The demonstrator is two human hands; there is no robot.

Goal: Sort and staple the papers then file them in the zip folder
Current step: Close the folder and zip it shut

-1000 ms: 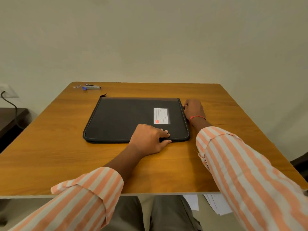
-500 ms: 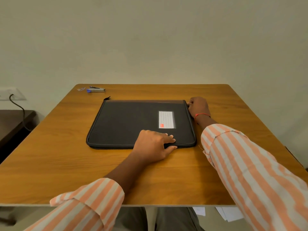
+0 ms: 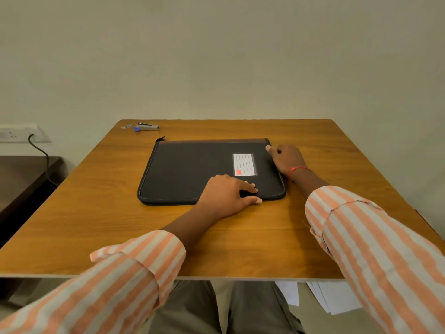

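Observation:
A black zip folder (image 3: 192, 169) with a white label lies flat on the wooden table (image 3: 96, 225), and its zipper tab sticks out at the far left corner. My left hand (image 3: 228, 196) presses flat on the folder's near edge, with the thumb beside that edge. Over at the right edge, near the far corner, my right hand (image 3: 286, 157) grips the folder with the thumb on top and the fingers curled over the side. Whether it pinches a zipper pull is hidden. A small stapler (image 3: 147, 127) lies at the table's far left. No papers are on the table.
White sheets of paper (image 3: 332, 297) lie on the floor under the table's near right edge. A dark side table (image 3: 21, 179) stands to the left, below a wall socket (image 3: 16, 133) with a black cable. A wall runs just behind the table.
My right hand has slid a little toward me along the folder's right edge, away from the far corner. My left hand stays on the near edge. The view has shifted slightly.

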